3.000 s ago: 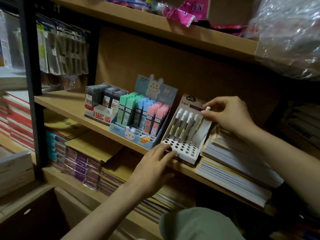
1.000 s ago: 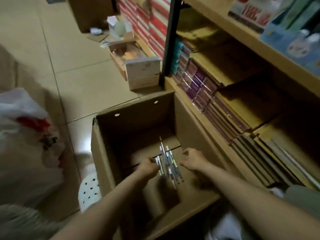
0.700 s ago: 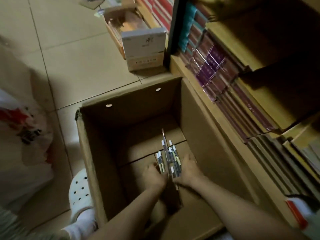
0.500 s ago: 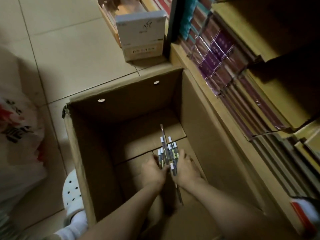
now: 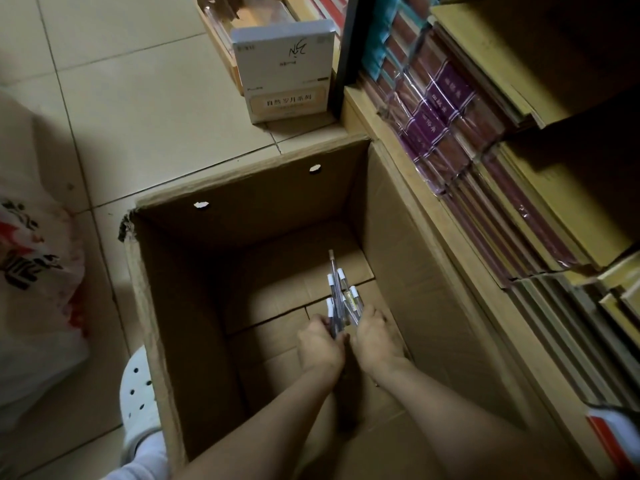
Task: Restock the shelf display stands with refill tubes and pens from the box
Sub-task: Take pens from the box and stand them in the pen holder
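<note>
A tall open cardboard box (image 5: 408,216) stands on the floor against the shelf. Deep inside it, my left hand (image 5: 320,344) and my right hand (image 5: 375,339) are pressed together around a bundle of several clear pens with white caps (image 5: 341,297). The pens point away from me, their capped ends fanning out above my fingers. Both hands are closed on the bundle near its lower end. The display stands are out of view.
To the right, the low shelf (image 5: 460,244) holds stacks of wrapped purple and red notebooks (image 5: 440,109). A white carton (image 5: 285,71) sits on the tiled floor beyond the box. A plastic bag (image 5: 34,278) lies at left, a white shoe (image 5: 138,393) beside the box.
Three seconds ago my hands were at the pen stand on the shelf. Since then I looked down into the box, and both hands closed in from either side and gathered the pens into one bundle.
</note>
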Demonstrator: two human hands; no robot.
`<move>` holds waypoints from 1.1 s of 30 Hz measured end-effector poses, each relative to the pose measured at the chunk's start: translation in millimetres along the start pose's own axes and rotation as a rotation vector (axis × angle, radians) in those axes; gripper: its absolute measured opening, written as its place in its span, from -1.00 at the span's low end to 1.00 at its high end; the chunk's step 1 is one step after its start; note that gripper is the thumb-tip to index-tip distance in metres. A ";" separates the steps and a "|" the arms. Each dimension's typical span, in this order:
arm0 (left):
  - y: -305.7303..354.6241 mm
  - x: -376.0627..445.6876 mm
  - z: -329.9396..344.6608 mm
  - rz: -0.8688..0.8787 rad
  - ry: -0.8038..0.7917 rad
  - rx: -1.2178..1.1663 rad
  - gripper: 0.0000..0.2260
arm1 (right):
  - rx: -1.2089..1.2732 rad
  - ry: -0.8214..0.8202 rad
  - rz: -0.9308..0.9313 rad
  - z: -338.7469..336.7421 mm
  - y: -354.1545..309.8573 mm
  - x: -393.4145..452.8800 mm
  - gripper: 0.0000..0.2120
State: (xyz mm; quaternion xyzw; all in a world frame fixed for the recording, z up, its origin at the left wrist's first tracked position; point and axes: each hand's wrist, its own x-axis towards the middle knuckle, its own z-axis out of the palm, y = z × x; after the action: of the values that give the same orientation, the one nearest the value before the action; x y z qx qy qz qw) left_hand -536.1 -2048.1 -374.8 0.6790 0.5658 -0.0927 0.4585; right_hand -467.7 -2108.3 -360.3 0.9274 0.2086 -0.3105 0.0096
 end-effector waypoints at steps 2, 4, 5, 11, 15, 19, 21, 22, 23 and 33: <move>1.1 4.0 3.4 0.003 -0.005 0.012 -0.84 | 0.033 0.000 0.014 0.4 -1.3 1.2 -0.67; 0.0 6.6 4.3 0.003 0.008 0.017 -0.86 | 0.093 -0.019 0.067 -2.3 -3.3 2.2 -0.66; -0.7 7.4 3.7 -0.001 0.022 0.017 -0.85 | 0.132 -0.038 0.097 -3.8 -3.9 2.7 -0.65; -5.9 10.2 -8.7 -0.055 0.007 -0.163 -0.87 | 0.228 -0.162 0.086 -18.0 4.9 -3.7 -0.64; 2.1 2.2 -25.7 -0.037 -0.090 -0.463 -0.85 | 0.474 -0.213 -0.013 -40.7 8.0 -18.7 -0.79; 37.3 -23.2 -63.1 0.076 -0.339 -0.732 -0.77 | 0.973 -0.288 -0.090 -88.2 -8.0 -54.8 -0.98; 62.6 -40.3 -89.1 0.220 -0.478 -0.799 -0.72 | 1.155 -0.295 -0.179 -117.4 -13.0 -79.2 -0.92; 75.2 -50.8 -102.5 0.293 -0.523 -0.775 -0.70 | 1.217 -0.303 -0.227 -132.0 -13.5 -92.6 -0.89; 87.0 -62.6 -115.0 0.354 -0.555 -0.739 -0.72 | 1.249 -0.304 -0.269 -145.9 -13.0 -107.4 -0.89; 186.7 -179.2 -174.8 0.711 -0.736 -0.618 -0.75 | 1.137 0.128 -0.398 -247.6 20.1 -233.9 -0.74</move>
State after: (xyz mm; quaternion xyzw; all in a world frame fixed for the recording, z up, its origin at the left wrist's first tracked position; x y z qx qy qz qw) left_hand -506.8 -2032.1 -64.3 0.5849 0.1086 0.0061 0.8038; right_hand -486.7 -2179.2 -27.1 0.7473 0.1798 -0.3128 -0.5581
